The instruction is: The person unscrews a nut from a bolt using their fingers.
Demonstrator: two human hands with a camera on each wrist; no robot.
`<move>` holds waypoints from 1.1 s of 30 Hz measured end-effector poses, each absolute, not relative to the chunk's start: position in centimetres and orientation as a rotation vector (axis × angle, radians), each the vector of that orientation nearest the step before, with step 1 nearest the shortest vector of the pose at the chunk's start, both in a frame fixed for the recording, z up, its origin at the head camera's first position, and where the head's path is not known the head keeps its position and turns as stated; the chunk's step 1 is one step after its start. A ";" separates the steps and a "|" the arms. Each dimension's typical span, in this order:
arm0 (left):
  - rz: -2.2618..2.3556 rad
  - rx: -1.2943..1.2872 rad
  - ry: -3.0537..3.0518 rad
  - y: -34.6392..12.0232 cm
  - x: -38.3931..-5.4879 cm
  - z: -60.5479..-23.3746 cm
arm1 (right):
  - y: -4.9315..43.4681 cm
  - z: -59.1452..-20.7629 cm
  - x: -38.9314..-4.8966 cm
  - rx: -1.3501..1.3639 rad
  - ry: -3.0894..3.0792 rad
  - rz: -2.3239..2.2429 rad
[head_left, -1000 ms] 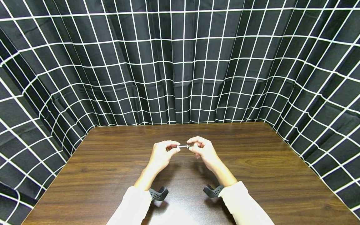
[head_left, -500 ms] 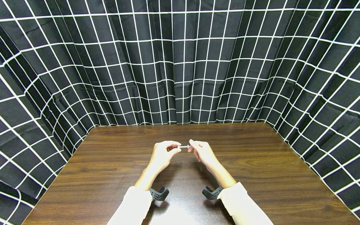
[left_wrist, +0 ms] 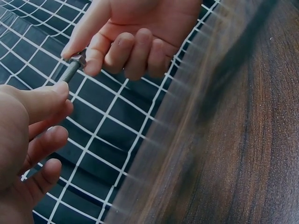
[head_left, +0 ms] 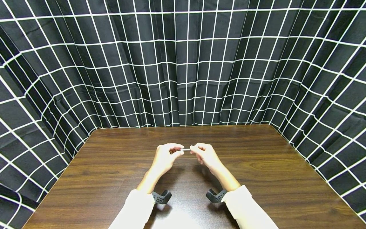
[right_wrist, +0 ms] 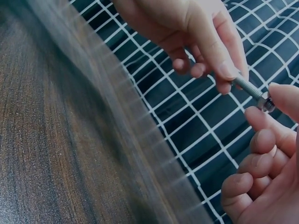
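Note:
A thin threaded bolt (head_left: 186, 149) is held level in the air between the two hands, above the table. My left hand (head_left: 166, 157) pinches one end between thumb and forefinger, which hide the bolt's head. At the other end a hex nut (right_wrist: 265, 101) sits on the thread. My right hand (head_left: 208, 156) has thumb and forefinger at either side of this nut, pinching it, with the other fingers loosely curled. Grey thread of the bolt (left_wrist: 69, 73) shows between the hands in the left wrist view.
A brown wood-grain table (head_left: 120, 178) lies under both hands. Black curtains (head_left: 183, 70) with a white grid stand along its back and sides. Each forearm wears a dark wrist mount (head_left: 162, 197) by a white sleeve (head_left: 132, 210).
The right hand's thumb and forefinger have shifted, parting at first and then coming together over the nut end. The left hand and the bolt stay nearly in place.

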State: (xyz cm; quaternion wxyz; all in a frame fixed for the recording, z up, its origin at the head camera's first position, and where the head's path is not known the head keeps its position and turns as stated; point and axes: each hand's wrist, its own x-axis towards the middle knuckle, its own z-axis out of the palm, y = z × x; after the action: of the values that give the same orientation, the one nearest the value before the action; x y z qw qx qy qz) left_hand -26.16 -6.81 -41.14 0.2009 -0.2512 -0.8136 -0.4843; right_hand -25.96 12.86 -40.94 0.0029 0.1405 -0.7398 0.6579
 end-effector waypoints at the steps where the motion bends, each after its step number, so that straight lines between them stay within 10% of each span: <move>1: -1.357 -0.701 -2.273 -6.8 -26.1 -41.1 | 12.9 -41.0 -26.0 0.443 -2.311 2.074; 33: -1.366 -0.674 -2.272 -7.1 -26.3 -41.0 | 12.9 -41.1 -26.1 0.568 -2.136 2.119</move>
State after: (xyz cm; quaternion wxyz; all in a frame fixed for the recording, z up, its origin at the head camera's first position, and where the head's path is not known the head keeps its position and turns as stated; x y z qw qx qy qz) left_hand -26.27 -7.11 -41.01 0.2020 -0.2412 -0.8135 -0.4891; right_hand -26.08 12.95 -41.12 0.0398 0.1854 -0.6971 0.6915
